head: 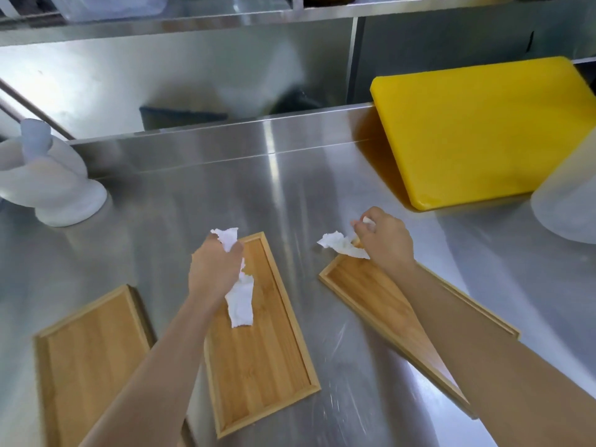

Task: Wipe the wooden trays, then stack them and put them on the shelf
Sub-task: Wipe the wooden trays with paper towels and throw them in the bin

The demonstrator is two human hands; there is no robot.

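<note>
Three shallow wooden trays lie on the steel counter. The left tray (87,356) is untouched. Over the far half of the middle tray (258,359) my left hand (214,269) is closed around a crumpled white paper towel (240,303) that hangs down onto the tray floor. The right tray (377,295) lies at an angle, partly hidden under my right forearm. At its far end my right hand (385,241) grips a second white paper towel (342,245), which rests on the tray's corner.
A yellow cutting board (483,130) leans against the back ledge at the right. A white mortar and pestle (45,179) stands at the left. A translucent white container (567,201) sits at the right edge. A steel shelf (225,24) runs overhead.
</note>
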